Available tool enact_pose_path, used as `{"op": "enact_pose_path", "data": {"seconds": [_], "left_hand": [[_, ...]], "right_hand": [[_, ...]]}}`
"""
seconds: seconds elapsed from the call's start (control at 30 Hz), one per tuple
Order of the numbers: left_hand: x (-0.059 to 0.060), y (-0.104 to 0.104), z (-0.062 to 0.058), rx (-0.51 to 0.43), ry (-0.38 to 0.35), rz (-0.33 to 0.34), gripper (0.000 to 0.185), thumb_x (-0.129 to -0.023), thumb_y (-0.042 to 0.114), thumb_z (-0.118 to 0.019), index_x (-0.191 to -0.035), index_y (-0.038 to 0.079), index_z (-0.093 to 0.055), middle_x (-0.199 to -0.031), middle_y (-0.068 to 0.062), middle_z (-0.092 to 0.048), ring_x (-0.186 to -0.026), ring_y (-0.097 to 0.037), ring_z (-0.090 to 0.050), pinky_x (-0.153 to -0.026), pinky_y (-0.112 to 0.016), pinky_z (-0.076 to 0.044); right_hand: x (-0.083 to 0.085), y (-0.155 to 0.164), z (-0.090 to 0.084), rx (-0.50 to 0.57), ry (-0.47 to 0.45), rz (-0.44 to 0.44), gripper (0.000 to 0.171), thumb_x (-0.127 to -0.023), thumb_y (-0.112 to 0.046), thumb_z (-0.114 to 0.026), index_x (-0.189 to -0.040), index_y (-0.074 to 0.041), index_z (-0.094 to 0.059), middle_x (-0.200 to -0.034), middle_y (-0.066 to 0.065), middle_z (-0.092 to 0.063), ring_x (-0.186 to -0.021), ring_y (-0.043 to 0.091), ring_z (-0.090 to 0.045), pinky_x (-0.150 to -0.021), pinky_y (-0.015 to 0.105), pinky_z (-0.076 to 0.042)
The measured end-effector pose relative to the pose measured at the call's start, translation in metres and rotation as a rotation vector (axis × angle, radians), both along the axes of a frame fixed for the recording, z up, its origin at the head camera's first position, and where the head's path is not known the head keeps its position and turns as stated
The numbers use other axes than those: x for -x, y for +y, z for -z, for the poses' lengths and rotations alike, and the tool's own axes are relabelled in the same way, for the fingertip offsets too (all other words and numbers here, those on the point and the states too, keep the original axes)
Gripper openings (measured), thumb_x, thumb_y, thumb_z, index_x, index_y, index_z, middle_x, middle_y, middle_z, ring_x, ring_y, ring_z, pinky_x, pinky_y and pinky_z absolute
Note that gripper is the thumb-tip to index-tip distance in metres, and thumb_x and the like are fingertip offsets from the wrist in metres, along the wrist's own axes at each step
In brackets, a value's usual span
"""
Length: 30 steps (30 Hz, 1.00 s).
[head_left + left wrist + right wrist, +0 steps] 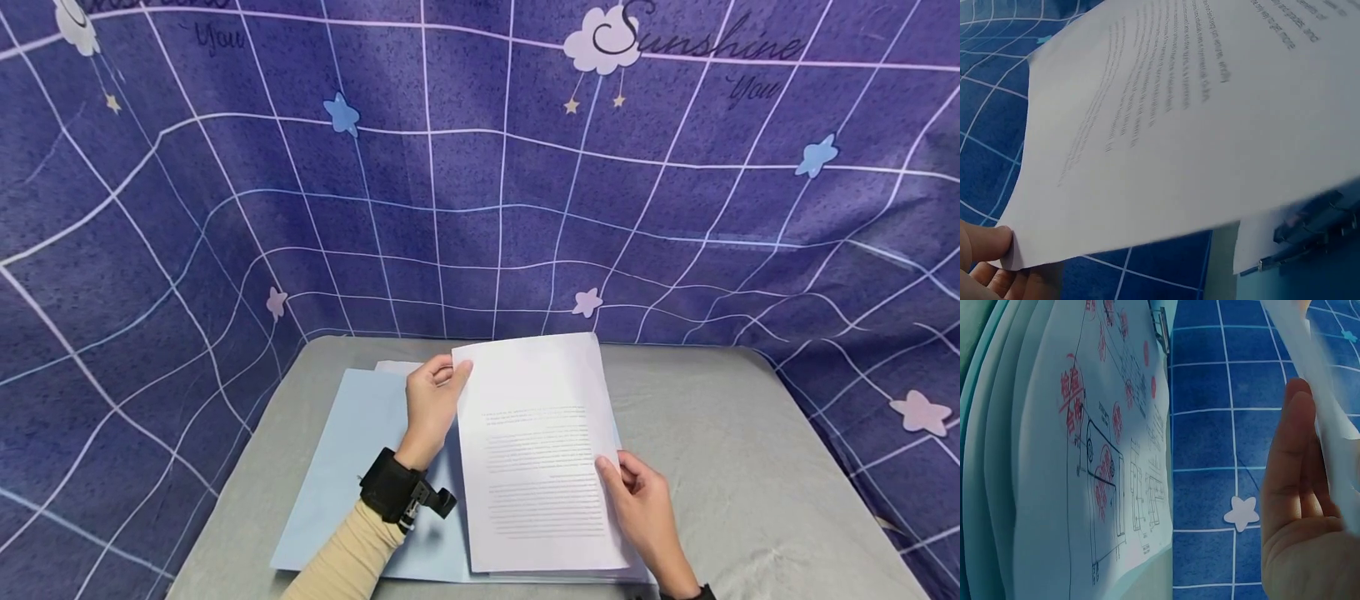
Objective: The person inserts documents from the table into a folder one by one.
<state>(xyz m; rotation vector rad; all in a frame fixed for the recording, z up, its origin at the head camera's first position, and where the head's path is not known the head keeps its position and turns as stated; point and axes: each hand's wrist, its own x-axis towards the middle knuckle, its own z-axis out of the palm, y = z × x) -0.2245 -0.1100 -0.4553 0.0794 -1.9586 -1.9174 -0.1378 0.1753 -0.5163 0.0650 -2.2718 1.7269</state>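
A white printed sheet of paper is held up by both hands over an open light blue folder. My left hand pinches its upper left corner between thumb and fingers. Lower on the opposite side, my right hand grips the right edge, thumb on the printed face. In the left wrist view the sheet bows, and a metal clip in the folder shows beneath it. The right wrist view shows papers with line drawings and red stamps lying in the folder, partly hidden from the head view by the raised sheet.
The folder lies on a grey cloth-covered table. A purple-blue curtain with grid lines, stars and clouds hangs behind the table and along its sides. Another white paper edge sticks out at the folder's top.
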Motion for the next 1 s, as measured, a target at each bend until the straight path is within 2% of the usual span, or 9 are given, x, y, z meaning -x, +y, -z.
{"op": "enact_pose_path", "data": {"seconds": [0.1,0.2,0.27,0.37,0.5,0.67,0.83,1.0], "left_hand": [[-0.005,-0.003,0.006,0.040,-0.030,0.028,0.016,-0.094,0.015,-0.077,-0.103,0.001,-0.075,-0.089,-0.014,-0.077,-0.076,-0.015,-0.070,-0.061,-0.027,-0.057],[-0.013,-0.006,0.015,0.076,-0.043,0.105,0.018,-0.097,0.016,-0.074,-0.112,0.005,-0.073,-0.093,-0.012,-0.077,-0.079,-0.024,-0.073,-0.063,-0.037,-0.062],[-0.019,-0.008,0.024,0.127,-0.044,0.158,0.021,-0.098,0.015,-0.072,-0.118,0.008,-0.071,-0.097,-0.012,-0.076,-0.080,-0.031,-0.074,-0.065,-0.039,-0.062],[-0.031,-0.009,0.038,0.295,-0.034,0.203,0.024,-0.098,0.012,-0.072,-0.121,0.012,-0.070,-0.102,-0.011,-0.076,-0.083,-0.032,-0.074,-0.069,-0.036,-0.062],[-0.051,-0.008,0.058,0.597,-0.008,0.238,0.026,-0.094,0.013,-0.076,-0.120,0.010,-0.072,-0.113,-0.011,-0.074,-0.095,-0.027,-0.073,-0.082,-0.038,-0.060],[-0.077,-0.005,0.081,0.851,-0.016,0.322,0.030,-0.091,0.019,-0.080,-0.118,0.010,-0.073,-0.129,-0.015,-0.066,-0.121,-0.036,-0.062,-0.102,-0.053,-0.049],[-0.101,-0.004,0.092,0.962,-0.067,0.402,0.040,-0.091,0.024,-0.080,-0.128,0.014,-0.069,-0.145,-0.025,-0.052,-0.138,-0.048,-0.045,-0.111,-0.064,-0.036],[-0.115,-0.006,0.097,1.048,-0.127,0.492,0.053,-0.094,0.030,-0.077,-0.143,0.021,-0.061,-0.156,-0.027,-0.041,-0.147,-0.051,-0.031,-0.115,-0.071,-0.024]], "right_hand": [[-0.001,0.003,0.002,-0.021,-0.016,0.032,0.014,-0.099,-0.014,-0.070,-0.099,-0.001,-0.075,-0.068,0.004,-0.071,-0.053,0.011,-0.062,-0.047,0.022,-0.047],[0.000,0.010,0.002,-0.067,-0.033,0.098,0.016,-0.099,-0.015,-0.071,-0.102,0.000,-0.075,-0.071,0.005,-0.071,-0.054,0.010,-0.060,-0.048,0.021,-0.046],[0.000,0.016,0.003,-0.092,-0.047,0.144,0.016,-0.099,-0.015,-0.071,-0.104,0.001,-0.075,-0.074,0.007,-0.072,-0.056,0.009,-0.060,-0.050,0.020,-0.047],[0.001,0.029,0.002,-0.108,-0.059,0.199,0.018,-0.099,-0.014,-0.070,-0.106,0.003,-0.074,-0.078,0.010,-0.074,-0.057,0.008,-0.063,-0.051,0.019,-0.049],[0.003,0.045,0.001,-0.117,-0.059,0.250,0.020,-0.100,-0.015,-0.070,-0.107,0.004,-0.073,-0.079,0.011,-0.074,-0.056,0.006,-0.064,-0.049,0.018,-0.050],[0.003,0.062,0.000,-0.095,-0.065,0.287,0.023,-0.100,-0.015,-0.070,-0.109,0.006,-0.073,-0.078,0.007,-0.075,-0.055,0.004,-0.065,-0.048,0.018,-0.049],[0.000,0.073,0.003,-0.120,-0.091,0.341,0.026,-0.100,-0.017,-0.070,-0.110,0.006,-0.073,-0.076,-0.002,-0.074,-0.054,0.003,-0.063,-0.047,0.017,-0.049],[-0.003,0.080,0.006,-0.119,-0.118,0.381,0.026,-0.100,-0.019,-0.071,-0.109,0.006,-0.073,-0.073,-0.015,-0.070,-0.055,0.002,-0.063,-0.048,0.017,-0.049]]}}
